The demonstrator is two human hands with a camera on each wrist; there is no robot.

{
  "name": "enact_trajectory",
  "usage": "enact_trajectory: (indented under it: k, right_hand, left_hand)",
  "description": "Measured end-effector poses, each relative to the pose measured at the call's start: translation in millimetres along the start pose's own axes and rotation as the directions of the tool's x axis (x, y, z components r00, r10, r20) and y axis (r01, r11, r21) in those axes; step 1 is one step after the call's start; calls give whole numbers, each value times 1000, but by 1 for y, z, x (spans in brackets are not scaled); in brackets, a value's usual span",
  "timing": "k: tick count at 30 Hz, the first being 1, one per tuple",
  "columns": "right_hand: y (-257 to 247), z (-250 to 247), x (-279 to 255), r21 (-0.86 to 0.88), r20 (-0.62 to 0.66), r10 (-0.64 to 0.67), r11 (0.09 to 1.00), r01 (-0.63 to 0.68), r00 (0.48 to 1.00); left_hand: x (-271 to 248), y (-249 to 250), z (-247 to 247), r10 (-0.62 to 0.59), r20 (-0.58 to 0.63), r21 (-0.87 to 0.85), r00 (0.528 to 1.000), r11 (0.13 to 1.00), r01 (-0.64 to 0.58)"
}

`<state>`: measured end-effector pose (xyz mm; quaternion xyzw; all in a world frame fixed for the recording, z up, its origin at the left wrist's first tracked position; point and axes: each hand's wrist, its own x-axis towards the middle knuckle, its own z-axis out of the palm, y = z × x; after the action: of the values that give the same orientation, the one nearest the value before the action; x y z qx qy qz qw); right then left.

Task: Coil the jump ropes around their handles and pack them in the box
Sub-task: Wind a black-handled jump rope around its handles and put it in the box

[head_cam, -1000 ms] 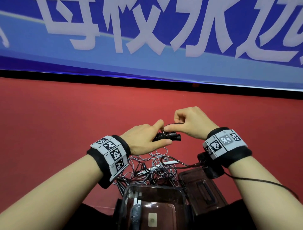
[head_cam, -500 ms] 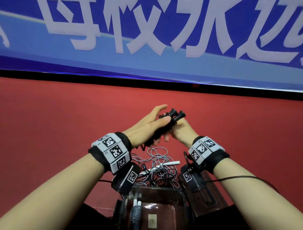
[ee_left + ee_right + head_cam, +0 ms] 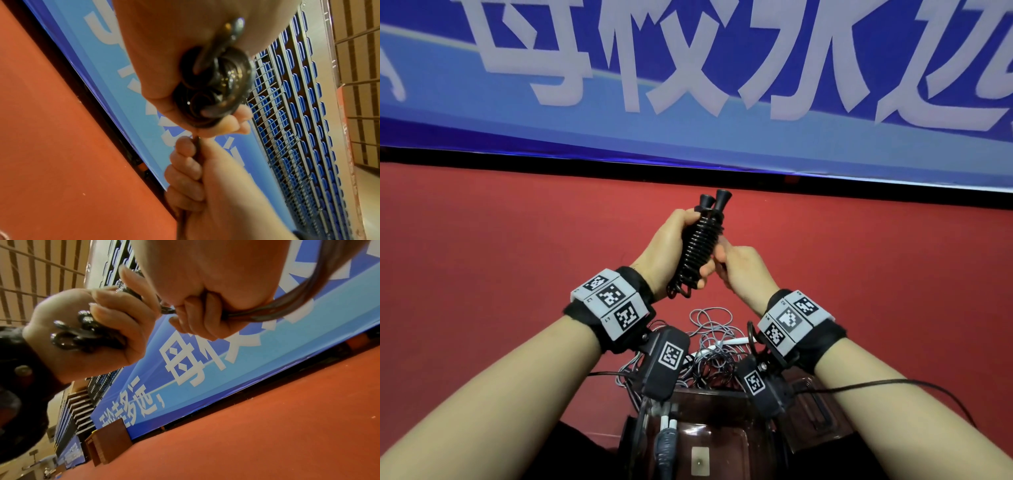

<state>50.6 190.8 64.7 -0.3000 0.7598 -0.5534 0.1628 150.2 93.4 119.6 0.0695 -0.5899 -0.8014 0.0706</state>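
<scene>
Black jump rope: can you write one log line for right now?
left hand: grips coiled black jump rope | right hand: pinches rope end | box: below

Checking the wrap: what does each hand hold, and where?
Left hand grips the black coiled jump rope bundle mid-length; right hand pinches its loose rope end.

place: sports hall | evidence: blue seat rows [image 3: 296, 113]; red floor [image 3: 482, 274]; big blue banner [image 3: 688, 68]

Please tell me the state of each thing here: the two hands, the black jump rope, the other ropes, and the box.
left hand: grips the coiled bundle.
right hand: pinches the rope's end.
black jump rope: coiled around its paired handles, held tilted.
grey ropes: loose, tangled on the floor.
box: open, partly filled.
</scene>
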Motion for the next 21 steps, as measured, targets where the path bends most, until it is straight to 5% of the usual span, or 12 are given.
enact_trajectory:
  k: [9,11,15,21]
  right_hand:
    - [-10,-6,-19,-230,139,-38,971,70,990]
    - [-15,-8,-25,-380,134,-143,906,184,981]
    - [-24,-13,-31,-676,182,-333,641,364,925]
    - [-30,-19,-30,-702,190,-437,566,433,879]
  left_hand:
    - [7,3,-19,-33,-242,90,970,994,57]
    - [8,2,-20,-5,-327,193,945,979,73]
    - [9,6,-22,74,-442,317,894,945,78]
    - [4,1,-28,292,-375,642,880,767,19]
